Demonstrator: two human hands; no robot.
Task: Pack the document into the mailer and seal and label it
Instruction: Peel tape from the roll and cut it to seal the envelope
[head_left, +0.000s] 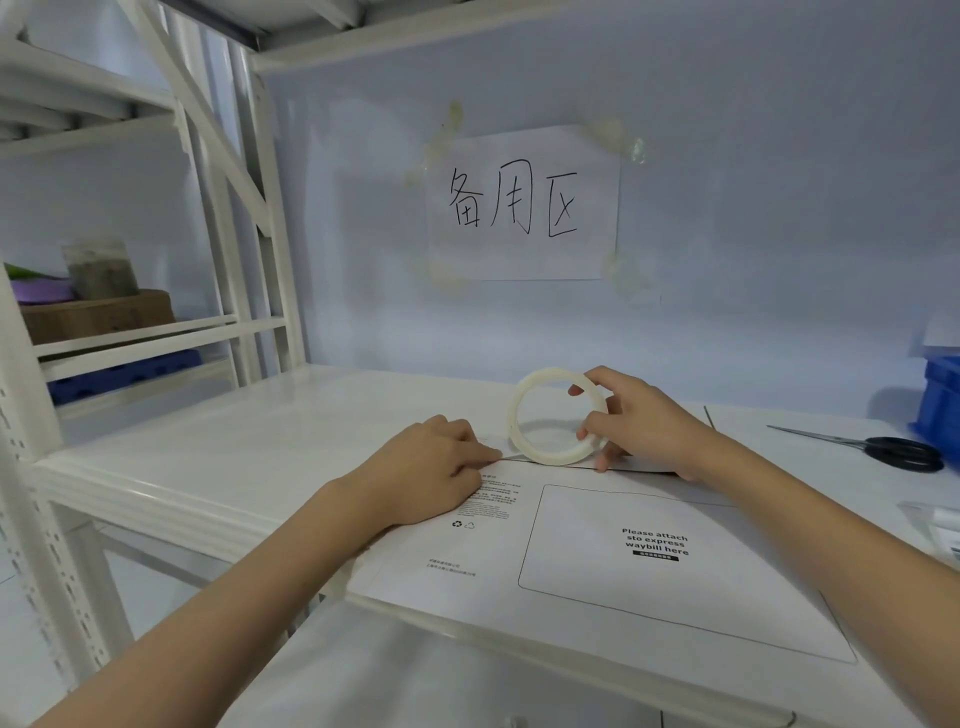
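Observation:
A white mailer (597, 571) lies flat on the white shelf top, its printed waybill box facing up and its near edge overhanging the shelf. My right hand (644, 421) grips a thin whitish roll of tape (558, 423), held upright on the mailer's far flap edge. My left hand (431, 467) rests on the mailer's left part with curled fingers, fingertips pressed down at the flap seam beside the roll, seemingly on the tape's end. The document is not visible.
Black-handled scissors (878, 449) lie on the shelf top at the right, near a blue bin (940, 405). A small clear packet (940, 530) sits at the right edge. A handwritten sign (524, 205) is taped to the wall. White racking (156, 322) with boxes stands at left.

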